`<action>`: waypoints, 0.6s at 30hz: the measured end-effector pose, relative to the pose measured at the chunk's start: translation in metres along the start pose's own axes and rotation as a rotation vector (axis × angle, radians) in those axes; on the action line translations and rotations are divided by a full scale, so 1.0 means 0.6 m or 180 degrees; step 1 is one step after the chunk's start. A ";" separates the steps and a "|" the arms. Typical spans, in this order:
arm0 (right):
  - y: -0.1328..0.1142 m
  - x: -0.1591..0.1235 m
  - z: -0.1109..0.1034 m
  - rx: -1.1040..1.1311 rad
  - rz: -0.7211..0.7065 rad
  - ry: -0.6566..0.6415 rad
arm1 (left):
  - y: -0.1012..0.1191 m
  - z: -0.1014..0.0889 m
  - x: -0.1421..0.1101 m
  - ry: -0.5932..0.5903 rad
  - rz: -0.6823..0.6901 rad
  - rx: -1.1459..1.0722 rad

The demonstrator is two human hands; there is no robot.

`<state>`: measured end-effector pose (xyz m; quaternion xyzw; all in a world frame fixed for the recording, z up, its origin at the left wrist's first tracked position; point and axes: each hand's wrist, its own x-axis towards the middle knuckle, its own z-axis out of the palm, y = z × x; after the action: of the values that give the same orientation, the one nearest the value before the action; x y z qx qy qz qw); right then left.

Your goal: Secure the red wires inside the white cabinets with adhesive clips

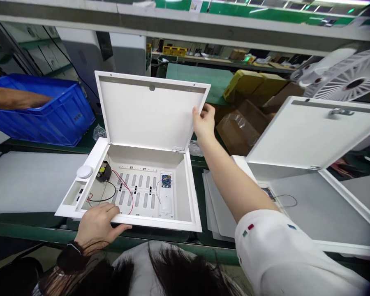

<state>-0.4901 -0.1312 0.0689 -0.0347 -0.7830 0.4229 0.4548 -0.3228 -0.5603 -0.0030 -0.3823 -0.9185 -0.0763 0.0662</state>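
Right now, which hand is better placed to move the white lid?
Probably your right: the right hand is holding the right edge of the white lid, while the left hand sits low on the front rim of the box.

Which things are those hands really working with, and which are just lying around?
Working with:
left hand
right hand
white box
lid
circuit board

Just lying around:
blue plastic crate
cardboard box
white fan
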 end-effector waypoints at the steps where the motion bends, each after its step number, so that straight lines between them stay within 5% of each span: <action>1: -0.018 -0.034 -0.020 -0.0087 0.0061 -0.0001 | 0.000 0.001 -0.001 -0.0007 -0.0006 0.0012; 4: -0.094 -0.169 -0.086 -0.0369 0.0228 -0.0455 | -0.002 0.003 -0.003 -0.0034 0.0009 0.0035; 9: -0.206 -0.379 -0.158 -0.1021 -0.0128 -0.3127 | -0.002 0.002 -0.002 0.0004 0.0043 0.0042; 12: -0.225 -0.425 -0.164 -0.1818 -0.0220 -0.3326 | 0.004 -0.006 0.000 0.0025 0.0015 0.0071; 18: -0.232 -0.420 -0.161 -0.2153 -0.0241 -0.3186 | 0.011 -0.012 -0.002 -0.0017 0.0022 0.0144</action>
<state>-0.2253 -0.2697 0.0154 0.0537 -0.9936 0.0990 0.0096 -0.3167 -0.5577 0.0046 -0.3841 -0.9188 -0.0542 0.0726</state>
